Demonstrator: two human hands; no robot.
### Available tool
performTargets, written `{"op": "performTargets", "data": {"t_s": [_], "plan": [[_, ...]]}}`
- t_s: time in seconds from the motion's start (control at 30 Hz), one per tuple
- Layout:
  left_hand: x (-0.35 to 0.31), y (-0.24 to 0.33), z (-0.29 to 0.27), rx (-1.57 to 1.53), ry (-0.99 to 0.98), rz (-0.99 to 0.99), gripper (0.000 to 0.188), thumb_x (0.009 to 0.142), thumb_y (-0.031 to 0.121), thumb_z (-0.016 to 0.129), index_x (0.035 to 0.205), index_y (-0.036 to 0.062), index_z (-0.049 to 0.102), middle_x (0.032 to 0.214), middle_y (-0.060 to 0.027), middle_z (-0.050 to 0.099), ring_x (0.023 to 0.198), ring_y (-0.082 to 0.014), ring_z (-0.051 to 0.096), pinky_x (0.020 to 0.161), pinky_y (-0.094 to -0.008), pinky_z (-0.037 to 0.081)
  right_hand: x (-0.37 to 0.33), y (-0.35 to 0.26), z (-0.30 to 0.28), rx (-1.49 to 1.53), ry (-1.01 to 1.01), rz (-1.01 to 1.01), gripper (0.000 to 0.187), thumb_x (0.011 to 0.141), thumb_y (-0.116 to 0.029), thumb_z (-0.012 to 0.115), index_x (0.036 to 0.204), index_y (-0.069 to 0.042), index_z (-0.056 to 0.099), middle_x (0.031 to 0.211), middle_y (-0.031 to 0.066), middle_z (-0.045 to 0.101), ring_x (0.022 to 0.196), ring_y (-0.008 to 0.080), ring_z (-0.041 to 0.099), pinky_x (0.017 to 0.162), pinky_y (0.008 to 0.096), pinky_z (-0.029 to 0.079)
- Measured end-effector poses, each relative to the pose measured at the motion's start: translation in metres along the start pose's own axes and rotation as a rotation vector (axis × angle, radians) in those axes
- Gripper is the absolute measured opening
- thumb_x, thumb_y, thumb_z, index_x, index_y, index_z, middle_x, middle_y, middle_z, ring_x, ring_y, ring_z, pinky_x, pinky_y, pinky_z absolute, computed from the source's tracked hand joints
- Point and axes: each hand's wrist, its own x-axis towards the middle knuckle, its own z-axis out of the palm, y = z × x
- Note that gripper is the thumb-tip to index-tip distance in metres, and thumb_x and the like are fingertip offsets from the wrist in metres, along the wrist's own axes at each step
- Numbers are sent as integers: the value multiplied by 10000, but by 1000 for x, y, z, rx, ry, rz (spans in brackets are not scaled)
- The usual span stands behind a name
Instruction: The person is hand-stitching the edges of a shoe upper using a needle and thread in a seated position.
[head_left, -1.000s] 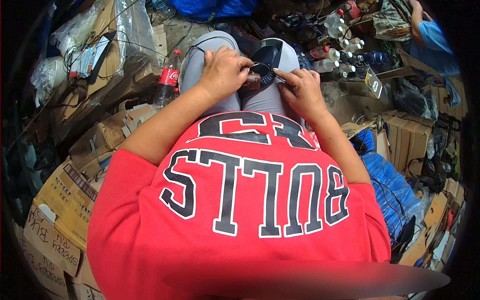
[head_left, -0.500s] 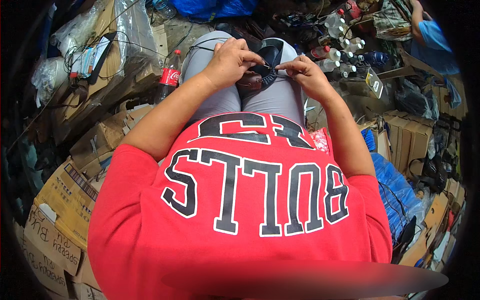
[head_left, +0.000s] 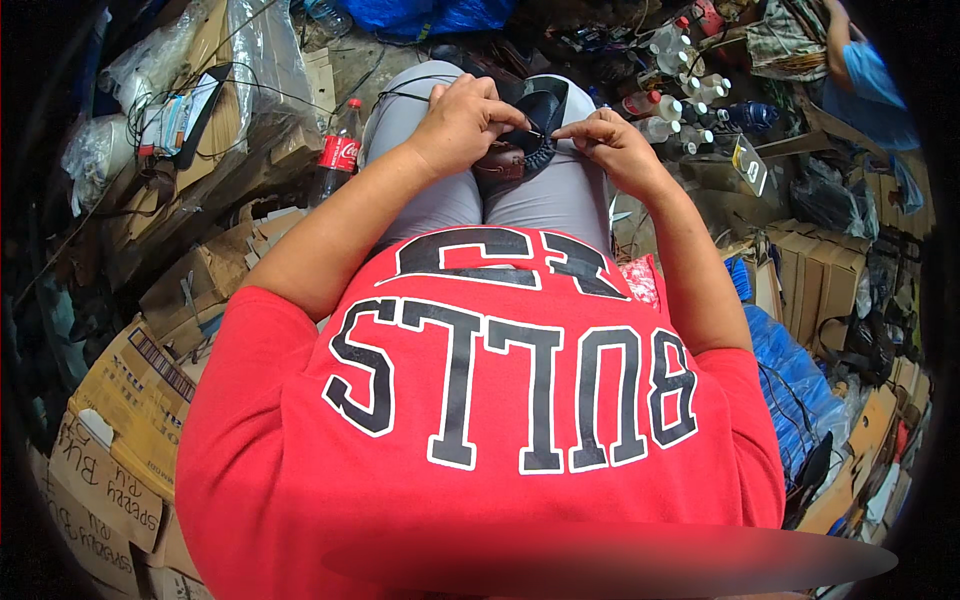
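Note:
On my lap, between the grey trouser legs, rests a shoe (head_left: 506, 162) of brown and black leather, with a gathered edge and a dark opening. My left hand (head_left: 462, 122) reaches over it from the left, thumb and fingers pinched together. A thin, needle-like piece (head_left: 536, 132) shows at its fingertips above the shoe. From the other side my right hand (head_left: 612, 148) comes in with thumb and forefinger pinched at the shoe's edge. What it grips is too small to make out.
A cola bottle (head_left: 341, 150) stands left of my legs. Several bottles (head_left: 675, 110) crowd the far right. Cardboard pieces (head_left: 120, 410) lie at left, stacked cartons (head_left: 815, 285) and blue plastic (head_left: 790, 385) at right. Another person's arm (head_left: 838, 50) shows at the upper right.
Both hands keep nearly the same place and pinch. The shoe and its dark upper have shifted very slightly between them.

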Motion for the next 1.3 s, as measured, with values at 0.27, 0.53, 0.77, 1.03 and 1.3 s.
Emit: {"op": "performTargets", "data": {"t_s": [0.27, 0.53, 0.77, 1.03, 1.3], "plan": [[0, 1, 0, 16, 4, 5, 208, 767, 105, 660, 894, 255, 728, 772, 12, 529, 854, -200, 489, 768, -366, 308, 1, 1, 0, -52, 28, -7, 254, 824, -23, 579, 983, -160, 723, 898, 41, 530, 846, 145, 532, 779, 242, 437], [4, -2, 0, -43, -37, 4, 181, 771, 125, 660, 891, 242, 730, 757, 0, 532, 839, -206, 488, 783, -359, 318, 1, 8, -3, 77, -48, 32, 282, 825, -40, 589, 1044, -169, 711, 863, 26, 515, 811, 117, 515, 754, 235, 434], [4, -3, -2, -78, -47, -2, 164, 786, 137, 658, 896, 231, 735, 735, -5, 530, 822, -205, 481, 771, -350, 334, 0, 3, -4, 32, -73, 55, 228, 872, -69, 587, 1071, -112, 691, 867, -1, 477, 830, 92, 475, 762, 215, 403], [4, -2, 3, -34, -43, 1, 168, 775, 137, 666, 891, 237, 735, 727, -4, 527, 809, -200, 485, 776, -349, 332, 2, 7, -3, 100, -76, 47, 238, 858, -43, 596, 1068, -101, 692, 873, -8, 480, 839, 85, 474, 765, 214, 407], [21, -14, 10, -118, -235, -47, 144, 800, 210, 631, 889, 270, 727, 807, -19, 566, 915, -221, 541, 857, -393, 330, 11, 24, -5, 144, -122, -11, 269, 841, -5, 596, 1076, -98, 691, 882, -9, 484, 839, 85, 476, 768, 209, 405]]}}
